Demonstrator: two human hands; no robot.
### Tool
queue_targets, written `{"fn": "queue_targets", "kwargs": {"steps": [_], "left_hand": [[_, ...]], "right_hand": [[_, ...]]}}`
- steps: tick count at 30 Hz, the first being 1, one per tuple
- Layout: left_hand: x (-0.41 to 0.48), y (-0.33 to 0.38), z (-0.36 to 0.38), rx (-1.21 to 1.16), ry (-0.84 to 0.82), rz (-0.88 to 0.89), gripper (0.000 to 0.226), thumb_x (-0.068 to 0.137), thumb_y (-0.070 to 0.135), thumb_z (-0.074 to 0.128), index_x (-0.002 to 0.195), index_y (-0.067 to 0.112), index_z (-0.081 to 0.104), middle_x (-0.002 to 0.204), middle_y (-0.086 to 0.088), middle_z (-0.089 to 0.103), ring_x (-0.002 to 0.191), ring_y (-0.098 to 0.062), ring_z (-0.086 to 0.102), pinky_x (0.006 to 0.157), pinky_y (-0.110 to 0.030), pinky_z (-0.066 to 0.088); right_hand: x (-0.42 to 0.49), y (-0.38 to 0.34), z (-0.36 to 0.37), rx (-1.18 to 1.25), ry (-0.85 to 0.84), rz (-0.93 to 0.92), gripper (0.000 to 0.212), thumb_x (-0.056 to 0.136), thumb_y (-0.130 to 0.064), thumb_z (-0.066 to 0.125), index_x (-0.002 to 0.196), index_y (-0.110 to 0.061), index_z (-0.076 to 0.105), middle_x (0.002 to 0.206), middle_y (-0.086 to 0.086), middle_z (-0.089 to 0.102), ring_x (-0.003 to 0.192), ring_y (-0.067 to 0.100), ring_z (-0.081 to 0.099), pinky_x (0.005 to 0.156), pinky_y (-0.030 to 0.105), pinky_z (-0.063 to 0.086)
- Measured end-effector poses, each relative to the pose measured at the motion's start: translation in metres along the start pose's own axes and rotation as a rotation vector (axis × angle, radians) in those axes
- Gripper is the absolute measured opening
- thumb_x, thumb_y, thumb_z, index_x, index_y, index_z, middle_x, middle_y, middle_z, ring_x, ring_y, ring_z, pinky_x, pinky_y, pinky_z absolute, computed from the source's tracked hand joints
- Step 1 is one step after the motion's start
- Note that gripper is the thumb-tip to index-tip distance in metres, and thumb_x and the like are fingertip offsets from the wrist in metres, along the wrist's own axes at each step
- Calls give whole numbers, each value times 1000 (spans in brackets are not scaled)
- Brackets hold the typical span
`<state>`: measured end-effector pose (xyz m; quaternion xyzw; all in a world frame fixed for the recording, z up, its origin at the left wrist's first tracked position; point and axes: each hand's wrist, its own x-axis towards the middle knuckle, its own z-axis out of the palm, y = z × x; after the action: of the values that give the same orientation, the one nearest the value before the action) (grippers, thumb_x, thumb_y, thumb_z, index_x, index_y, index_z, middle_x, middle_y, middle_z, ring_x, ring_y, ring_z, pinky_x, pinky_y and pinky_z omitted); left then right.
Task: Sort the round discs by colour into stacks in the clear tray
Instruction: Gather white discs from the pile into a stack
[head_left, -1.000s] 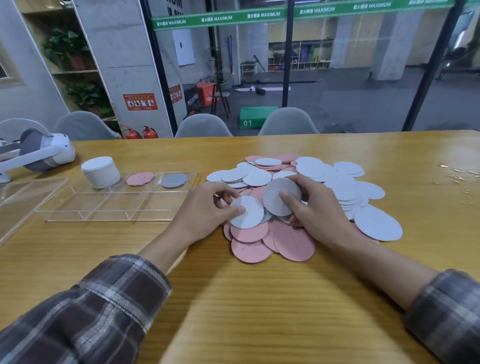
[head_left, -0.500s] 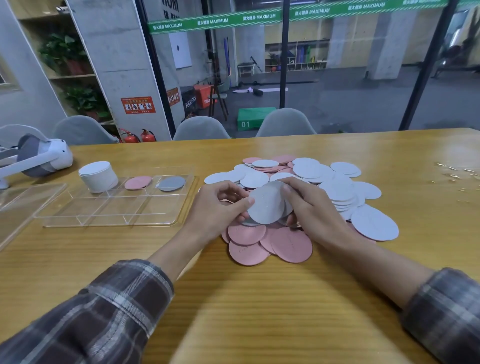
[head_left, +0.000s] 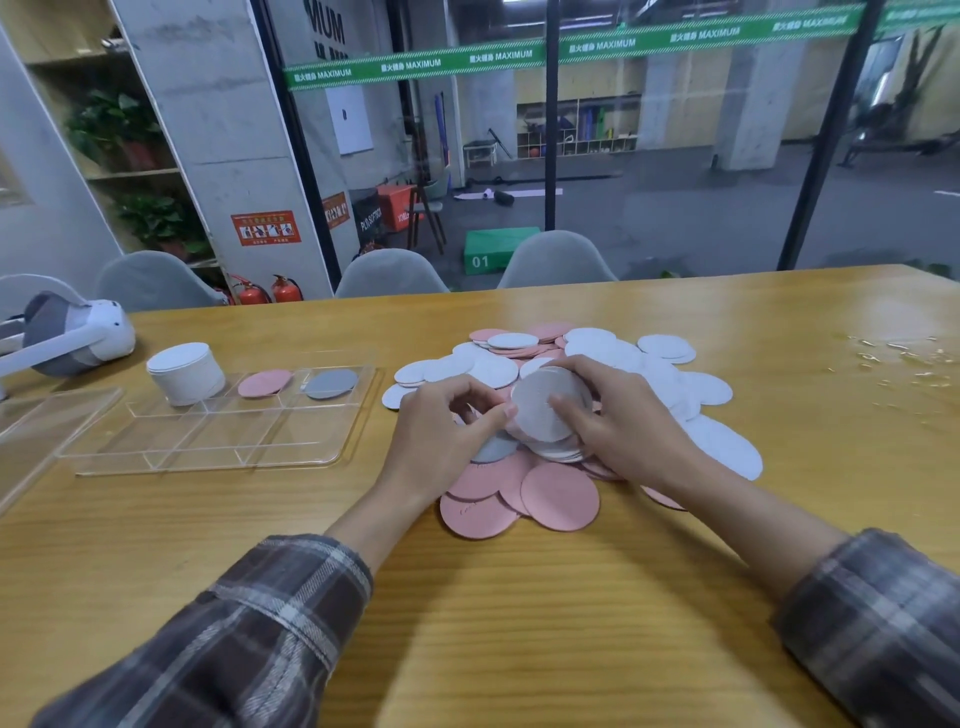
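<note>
Right hand (head_left: 628, 421): fingers grip a tilted white stack (head_left: 540, 410) above the pile (head_left: 561, 493).
Left hand (head_left: 441, 431): curled fingers, thumb against that stack's left edge.
Pile: on the counter (head_left: 519, 623), right of the clear tray (head_left: 208, 441).

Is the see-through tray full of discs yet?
No, mostly empty. The clear tray holds a white stack, one pink disc and one grey disc; its front sections hold nothing.

Part of the disc pile (head_left: 561, 499) is covered by the left hand (head_left: 441, 436) and right hand (head_left: 623, 421). The left hand's fingers (head_left: 467, 397) are blurred, so its grip on the tilted disc stack (head_left: 543, 415) cannot be told. The clear lid (head_left: 47, 436) and headset (head_left: 78, 338) are cut off at the left edge.
</note>
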<state>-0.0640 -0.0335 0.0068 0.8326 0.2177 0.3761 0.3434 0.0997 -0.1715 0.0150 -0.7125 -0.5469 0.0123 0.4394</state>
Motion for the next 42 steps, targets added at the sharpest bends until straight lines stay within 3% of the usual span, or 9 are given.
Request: {"fn": "queue_targets", "kwargs": {"steps": [2, 6, 9, 12, 19, 22, 28, 33, 42], "left_hand": [[-1, 2, 7, 51, -36, 63, 9, 84, 21, 85, 81, 20, 77, 75, 16, 72, 67, -4, 60, 64, -10, 40], [-1, 4, 20, 166, -104, 150, 20, 83, 35, 86, 93, 19, 78, 90, 10, 67, 82, -6, 62, 73, -12, 43], [3, 4, 28, 245, -159, 204, 27, 85, 40, 83, 104, 21, 77, 101, 13, 62, 100, -4, 56, 84, -9, 38], [5, 0, 31, 259, -213, 240, 29, 86, 38, 83, 110, 23, 76, 106, 12, 62, 108, -7, 55, 91, -18, 42], [4, -3, 32, 267, -276, 370, 38, 81, 50, 83, 114, 30, 79, 108, 14, 58, 103, -11, 56, 89, -27, 47], [4, -4, 35, 293, -260, 414, 42, 79, 52, 85, 112, 28, 80, 105, 12, 58, 96, -11, 54, 83, -29, 47], [2, 3, 37, 430, -126, 699, 16, 91, 31, 73, 87, 19, 82, 88, 4, 64, 77, -15, 50, 67, -34, 46], [-7, 7, 24, 419, -146, 743, 10, 89, 23, 75, 83, 17, 81, 88, 4, 64, 77, -17, 55, 70, -30, 45], [-12, 14, 17, 328, -62, 762, 15, 100, 21, 67, 101, 12, 79, 77, -2, 67, 69, -25, 62, 63, -42, 50]], "right_hand": [[-1, 5, -9, -53, 32, -2, 22, 98, -19, 63, 119, -22, 66, 102, -13, 67, 94, 5, 57, 77, 6, 37], [-7, 17, -23, -76, 68, 39, 25, 99, -20, 62, 124, -21, 65, 109, -10, 69, 100, 12, 60, 77, 20, 38], [-15, 24, -33, -73, 74, 85, 26, 100, -21, 60, 127, -21, 63, 109, -10, 68, 100, 12, 58, 73, 11, 38], [-20, 29, -39, -83, 70, 102, 26, 101, -21, 60, 127, -22, 62, 108, -11, 67, 99, 11, 57, 75, 5, 38], [-18, 28, -35, -93, 93, 72, 26, 101, -21, 59, 127, -20, 62, 108, -7, 69, 102, 17, 61, 84, 32, 46], [-17, 29, -34, -109, 83, 76, 27, 100, -20, 60, 127, -20, 62, 106, -6, 68, 99, 18, 60, 82, 31, 45], [-17, 29, -35, -118, 80, 70, 26, 99, -18, 60, 126, -19, 63, 107, -7, 68, 98, 16, 59, 78, 25, 41], [-18, 27, -32, -118, 60, 40, 27, 99, -18, 62, 126, -21, 63, 104, -8, 68, 95, 12, 58, 75, 24, 40], [-19, 23, -32, -48, 73, 18, 27, 99, -19, 61, 124, -27, 63, 104, -14, 70, 98, 10, 62, 82, 29, 49]]}}
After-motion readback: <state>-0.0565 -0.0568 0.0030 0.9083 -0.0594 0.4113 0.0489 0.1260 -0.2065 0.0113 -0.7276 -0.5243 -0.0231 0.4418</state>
